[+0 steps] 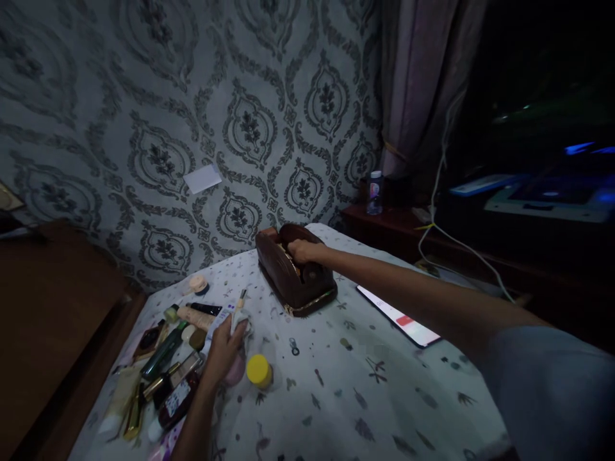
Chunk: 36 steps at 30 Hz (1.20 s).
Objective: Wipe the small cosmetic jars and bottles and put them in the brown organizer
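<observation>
A dark brown bag point(307, 296) stands open on the patterned white cloth point(336, 384). My right hand point(302, 251) reaches into its opening; the fingertips are hidden inside. At the left, my left hand point(227, 342) is closed around a small brush point(241, 299) and a crumpled white tissue point(241, 318). A jar with a yellow lid point(259, 370) stands just right of that hand. Several cosmetic tubes and bottles, among them a dark green tube point(163, 352), lie in a pile to the left of it.
A lit phone point(401, 320) lies beneath my right forearm. A small round jar point(198, 284) sits near the wall side. Beyond the cloth, a clear bottle point(375, 193) stands on a dark red surface, with a white cable point(435, 192) hanging nearby. Brown wood borders the left side.
</observation>
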Each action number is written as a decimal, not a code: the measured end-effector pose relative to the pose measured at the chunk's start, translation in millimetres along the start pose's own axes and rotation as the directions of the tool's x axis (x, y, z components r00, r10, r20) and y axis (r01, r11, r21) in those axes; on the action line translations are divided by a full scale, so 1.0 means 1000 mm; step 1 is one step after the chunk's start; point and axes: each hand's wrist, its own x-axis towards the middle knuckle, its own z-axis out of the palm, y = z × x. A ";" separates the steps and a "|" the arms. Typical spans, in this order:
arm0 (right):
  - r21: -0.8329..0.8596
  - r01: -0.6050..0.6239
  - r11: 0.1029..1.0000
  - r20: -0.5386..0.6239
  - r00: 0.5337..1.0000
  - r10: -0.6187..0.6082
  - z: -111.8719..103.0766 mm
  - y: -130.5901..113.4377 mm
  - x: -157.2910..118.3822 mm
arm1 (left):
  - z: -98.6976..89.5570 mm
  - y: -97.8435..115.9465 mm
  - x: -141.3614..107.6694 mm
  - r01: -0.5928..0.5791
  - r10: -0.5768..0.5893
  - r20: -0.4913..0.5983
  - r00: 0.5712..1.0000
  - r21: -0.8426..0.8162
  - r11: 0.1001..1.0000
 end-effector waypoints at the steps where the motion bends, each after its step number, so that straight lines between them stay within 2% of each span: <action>1: -0.009 0.001 1.000 0.019 1.000 -0.001 -0.006 -0.002 -0.002 | 0.000 0.001 0.000 0.006 -0.006 -0.013 1.000 -0.013 1.000; 3: -0.019 0.017 1.000 0.001 1.000 -0.017 -0.016 -0.008 -0.013 | -0.001 0.002 0.001 0.019 -0.021 -0.050 0.999 -0.036 0.999; 6: -0.013 0.091 0.996 -0.149 0.985 -0.092 -0.015 -0.025 -0.044 | -0.004 -0.001 0.004 0.068 -0.076 -0.108 0.991 -0.074 0.995; 7: -0.003 0.146 0.989 -0.209 0.967 -0.143 -0.009 -0.032 -0.056 | -0.005 -0.003 0.005 0.092 -0.103 -0.118 0.988 -0.093 0.991; 9: 0.074 0.406 0.911 -0.344 0.868 -0.358 0.013 -0.044 -0.077 | -0.006 -0.007 0.006 0.129 -0.148 -0.132 0.980 -0.146 0.981; 10: 0.121 0.512 0.851 -0.353 0.823 -0.445 0.027 -0.049 -0.084 | -0.006 -0.008 0.007 0.138 -0.165 -0.146 0.975 -0.181 0.974; 11: 0.184 0.565 0.804 -0.326 0.807 -0.493 0.042 -0.052 -0.089 | -0.006 -0.008 0.007 0.144 -0.183 -0.173 0.968 -0.220 0.965; 12: 0.255 0.578 0.775 -0.287 0.811 -0.510 0.056 -0.056 -0.090 | -0.005 -0.008 0.007 0.149 -0.206 -0.205 0.957 -0.262 0.953; 15: 0.484 0.512 0.710 -0.083 0.834 -0.545 0.095 -0.065 -0.083 | -0.006 -0.003 0.005 0.143 -0.288 -0.292 0.912 -0.432 0.890; 18: 0.658 0.414 0.629 0.044 0.813 -0.581 0.123 -0.078 -0.070 | -0.008 0.001 0.000 0.080 -0.338 -0.337 0.879 -0.594 0.800; 23: 0.730 0.420 0.540 0.051 0.754 -0.655 0.152 -0.106 -0.059 | -0.010 0.000 -0.007 0.034 -0.397 -0.392 0.830 -0.676 0.737; 26: 0.769 0.428 0.476 0.034 0.715 -0.698 0.161 -0.118 -0.057 | -0.006 0.003 -0.005 -0.002 -0.445 -0.408 0.798 -0.739 0.674; 29: 0.810 0.417 0.413 0.032 0.672 -0.740 0.165 -0.126 -0.058 | -0.001 0.008 0.001 -0.043 -0.475 -0.395 0.786 -0.802 0.596; 32: 0.825 0.400 0.398 0.010 0.696 -0.718 0.165 -0.128 -0.060 | -0.001 0.009 0.008 -0.076 -0.470 -0.389 0.793 -0.827 0.557; 34: 0.838 0.374 0.396 -0.019 0.747 -0.665 0.164 -0.124 -0.063 | -0.004 0.007 0.011 -0.082 -0.475 -0.401 0.783 -0.825 0.559; 36: 0.850 0.333 0.407 -0.041 0.814 -0.580 0.161 -0.118 -0.065 | -0.009 0.003 0.010 -0.070 -0.471 -0.441 0.764 -0.783 0.618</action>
